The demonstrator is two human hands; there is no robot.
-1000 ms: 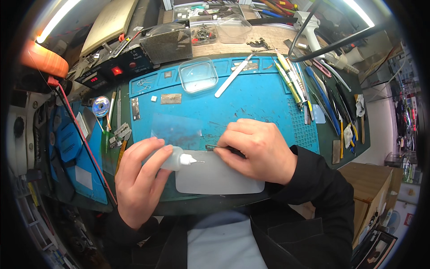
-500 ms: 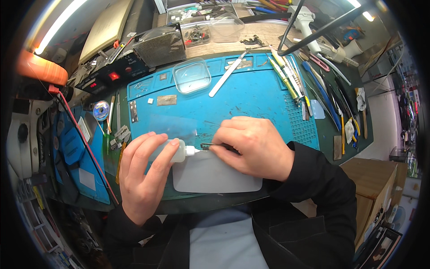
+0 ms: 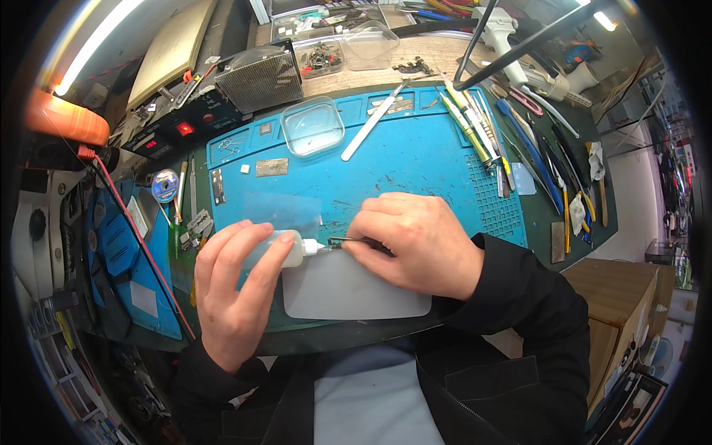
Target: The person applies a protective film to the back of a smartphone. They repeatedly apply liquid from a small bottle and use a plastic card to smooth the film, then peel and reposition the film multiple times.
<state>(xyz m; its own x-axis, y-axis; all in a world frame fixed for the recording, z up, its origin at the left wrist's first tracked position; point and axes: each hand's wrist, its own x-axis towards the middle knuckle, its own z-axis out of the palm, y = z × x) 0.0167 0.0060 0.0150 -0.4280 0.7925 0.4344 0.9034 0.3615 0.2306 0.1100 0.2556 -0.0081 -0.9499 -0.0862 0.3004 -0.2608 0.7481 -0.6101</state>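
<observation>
My left hand [image 3: 236, 285] is closed around a small translucent squeeze bottle [image 3: 294, 252], which lies tilted on its side with its white nozzle [image 3: 312, 247] towards the right. Opposite it, my right hand [image 3: 419, 241] pinches dark, thin tweezers [image 3: 361, 239], largely covered by the fingers. A small dark piece [image 3: 334, 242] shows at their tip, right beside the nozzle; its kind is too small to make out. Below both hands lies a grey rounded sheet [image 3: 356, 293]. A translucent film [image 3: 285, 210] rests on the blue mat [image 3: 415, 163] just beyond the bottle.
Behind the hands stand a clear plastic tub [image 3: 313, 127] and a white-handled blade tool [image 3: 373, 122]. Several pens and tools crowd the right side. A black powered box [image 3: 178, 122], a solder spool [image 3: 165, 185] and a red cable [image 3: 133, 215] are on the left.
The view has shifted slightly. Both hands keep nearly the same pose, with the nozzle still close to the small piece at the tweezers' tip.
</observation>
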